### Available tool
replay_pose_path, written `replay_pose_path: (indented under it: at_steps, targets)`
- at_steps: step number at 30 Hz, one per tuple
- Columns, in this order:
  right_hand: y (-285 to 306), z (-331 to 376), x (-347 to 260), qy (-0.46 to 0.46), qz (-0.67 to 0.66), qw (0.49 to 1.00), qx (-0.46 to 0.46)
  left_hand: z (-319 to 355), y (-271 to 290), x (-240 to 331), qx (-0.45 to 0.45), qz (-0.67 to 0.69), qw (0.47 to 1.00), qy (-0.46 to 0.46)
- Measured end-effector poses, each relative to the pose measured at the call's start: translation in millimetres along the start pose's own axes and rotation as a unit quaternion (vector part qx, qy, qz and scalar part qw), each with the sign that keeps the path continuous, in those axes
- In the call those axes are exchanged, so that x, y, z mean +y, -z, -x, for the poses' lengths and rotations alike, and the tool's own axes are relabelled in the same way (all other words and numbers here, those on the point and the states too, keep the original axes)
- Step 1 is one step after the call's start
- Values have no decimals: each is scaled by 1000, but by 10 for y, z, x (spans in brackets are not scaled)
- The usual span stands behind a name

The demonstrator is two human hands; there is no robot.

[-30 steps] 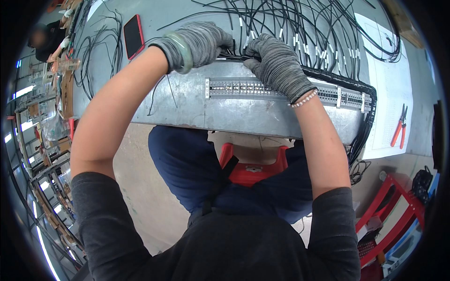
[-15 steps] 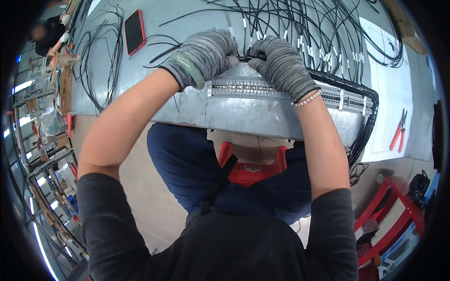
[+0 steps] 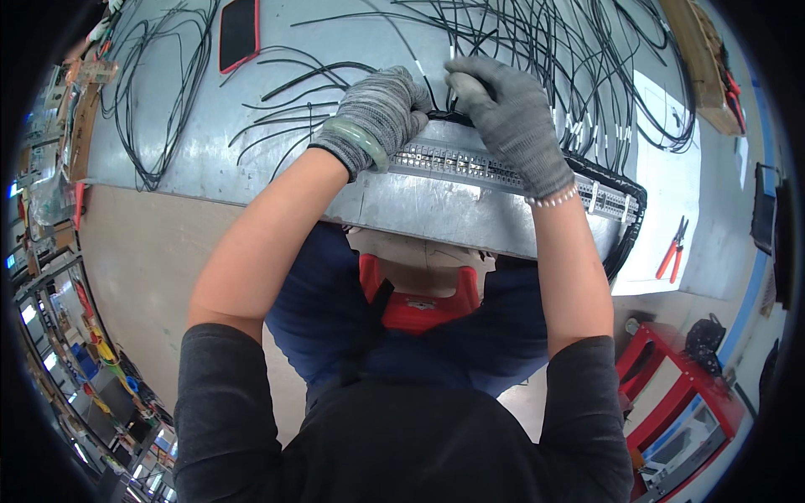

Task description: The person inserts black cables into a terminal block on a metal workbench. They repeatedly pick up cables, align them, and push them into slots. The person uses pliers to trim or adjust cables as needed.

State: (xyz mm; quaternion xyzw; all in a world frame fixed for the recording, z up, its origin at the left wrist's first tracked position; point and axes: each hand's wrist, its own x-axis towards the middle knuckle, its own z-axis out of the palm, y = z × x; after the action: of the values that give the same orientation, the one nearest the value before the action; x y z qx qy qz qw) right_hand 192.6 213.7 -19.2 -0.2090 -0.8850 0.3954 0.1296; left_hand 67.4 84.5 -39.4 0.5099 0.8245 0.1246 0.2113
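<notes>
Both my hands wear grey knit gloves. My left hand [image 3: 384, 107] is closed on the black cable bundle [image 3: 439, 116] behind the terminal strip [image 3: 457, 163]; its fingertips are partly hidden. Just right of it, my right hand [image 3: 510, 109] is pinched around a thin black wire [image 3: 453, 94], slightly above the bundle. The rail-mounted grey terminal strip lies along the near part of the metal table, partly covered by my right hand. Many black wires with white marker sleeves [image 3: 579, 130] fan out from the bundle toward the far side.
A red-cased phone [image 3: 239, 35] lies at the far left beside loose coiled black wires [image 3: 138, 109]. Red-handled pliers [image 3: 672, 250] rest on a paper sheet [image 3: 650, 184] at the right. A wooden box [image 3: 704, 71] stands at the far right. Below is a red stool [image 3: 419, 310].
My right hand has lifted a little and turned, drawing a wire upward. My left hand still grips the bundle. The whole view has shifted, and more loose wire ends show left of my left hand.
</notes>
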Motion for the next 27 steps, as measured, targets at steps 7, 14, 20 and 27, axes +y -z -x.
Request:
replay_pose_path:
  at_steps: [7,14,20,27]
  targets:
    - [-185,-552,-110,-154,11,971,-181,-26,52,35,-55,-56,997,14]
    - [-136,-497,103,-303,-157,935,-94,-82,106,68,-102,-85,991,-17]
    - [-111,-435,205,-296,-236,922,-84,-57,119,43,-77,-71,994,-13]
    - [-28,-454,62,-292,-122,945,-82,-78,98,48,-107,-78,991,12]
